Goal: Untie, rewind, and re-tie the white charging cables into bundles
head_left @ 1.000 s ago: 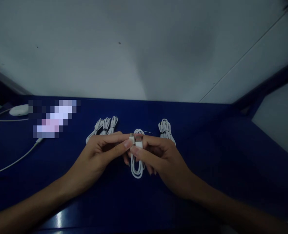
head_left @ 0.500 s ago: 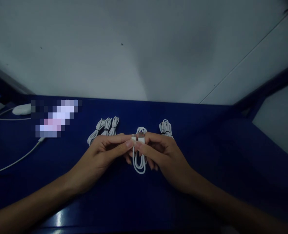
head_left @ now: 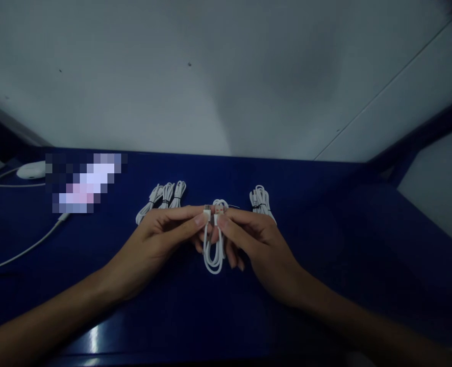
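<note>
Both hands meet at the middle of a dark blue table [head_left: 325, 244]. My left hand [head_left: 165, 237] pinches one plug of a white coiled cable [head_left: 214, 255] between thumb and forefinger. My right hand [head_left: 254, 239] pinches the other plug right beside it. The cable's loops hang down between the two hands, just above the table. Three tied white cable bundles [head_left: 165, 199] lie side by side behind my left hand. One more tied bundle [head_left: 260, 201] lies behind my right hand.
A white wall rises right behind the table. At the far left are a white oval device [head_left: 30, 171], a blurred-out patch, and a long loose white cord [head_left: 23, 250] running off the left edge. A dark frame bar [head_left: 421, 135] slants up at the right.
The two plugs stay pinched together. The cable's loops have narrowed and hang a little more to the left; the hands have barely shifted.
</note>
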The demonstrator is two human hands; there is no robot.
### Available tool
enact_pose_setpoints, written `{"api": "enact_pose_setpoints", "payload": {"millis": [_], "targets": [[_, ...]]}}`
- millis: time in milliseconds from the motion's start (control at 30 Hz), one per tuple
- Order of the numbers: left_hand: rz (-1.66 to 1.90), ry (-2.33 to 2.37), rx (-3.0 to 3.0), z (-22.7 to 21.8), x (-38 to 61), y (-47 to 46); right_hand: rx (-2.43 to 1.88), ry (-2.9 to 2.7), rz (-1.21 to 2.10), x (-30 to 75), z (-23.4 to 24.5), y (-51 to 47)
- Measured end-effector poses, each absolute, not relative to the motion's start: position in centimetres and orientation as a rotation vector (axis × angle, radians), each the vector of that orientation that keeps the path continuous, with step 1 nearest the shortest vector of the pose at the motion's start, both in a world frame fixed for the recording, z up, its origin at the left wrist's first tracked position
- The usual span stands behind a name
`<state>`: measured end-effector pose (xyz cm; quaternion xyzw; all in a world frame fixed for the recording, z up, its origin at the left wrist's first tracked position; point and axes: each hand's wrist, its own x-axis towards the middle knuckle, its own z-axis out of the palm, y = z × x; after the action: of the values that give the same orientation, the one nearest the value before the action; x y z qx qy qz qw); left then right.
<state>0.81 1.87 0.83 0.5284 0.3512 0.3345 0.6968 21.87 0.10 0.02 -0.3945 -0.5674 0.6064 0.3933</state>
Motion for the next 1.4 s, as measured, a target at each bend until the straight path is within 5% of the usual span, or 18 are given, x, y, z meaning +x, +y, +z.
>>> {"api": "enact_pose_setpoints", "payload": {"millis": [1400], "targets": [[0.772,0.806,1.215,0.70,0.95,1.96,-1.067,-1.453,1.370,21.49,0.00,-0.51]]}}
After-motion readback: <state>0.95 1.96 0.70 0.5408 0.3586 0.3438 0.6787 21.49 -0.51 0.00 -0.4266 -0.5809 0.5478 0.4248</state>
